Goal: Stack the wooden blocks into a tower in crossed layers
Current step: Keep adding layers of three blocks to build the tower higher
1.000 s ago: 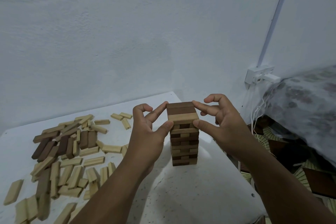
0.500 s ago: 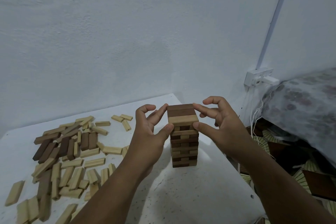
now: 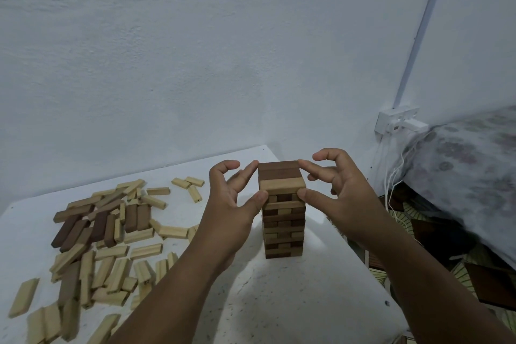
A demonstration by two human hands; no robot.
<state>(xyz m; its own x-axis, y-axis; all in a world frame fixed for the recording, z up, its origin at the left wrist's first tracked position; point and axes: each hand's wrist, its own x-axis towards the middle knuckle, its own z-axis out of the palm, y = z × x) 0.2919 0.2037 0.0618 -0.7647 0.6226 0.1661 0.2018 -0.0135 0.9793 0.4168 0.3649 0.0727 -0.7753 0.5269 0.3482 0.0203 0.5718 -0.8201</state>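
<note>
Wooden blocks already form a tower [image 3: 283, 212] standing on the white table [image 3: 293, 301], near its far right corner, with layers visibly crossing and the top layer made of two dark blocks and one light one. The left hand [image 3: 231, 204] and right hand [image 3: 339, 190] flank the top, each pinching the upper layers between a thumb tip low on the side and a fingertip at the top edge, the other fingers curled clear. The step in hand looks like squaring the top layer. Doing it well likely means pressing equally from both sides, gently, so the block ends come flush without nudging the layers beneath, then releasing both hands straight outward. Many loose blocks [image 3: 106, 232] lie scattered on the table to the left, well apart from the tower, so much building remains.
</note>
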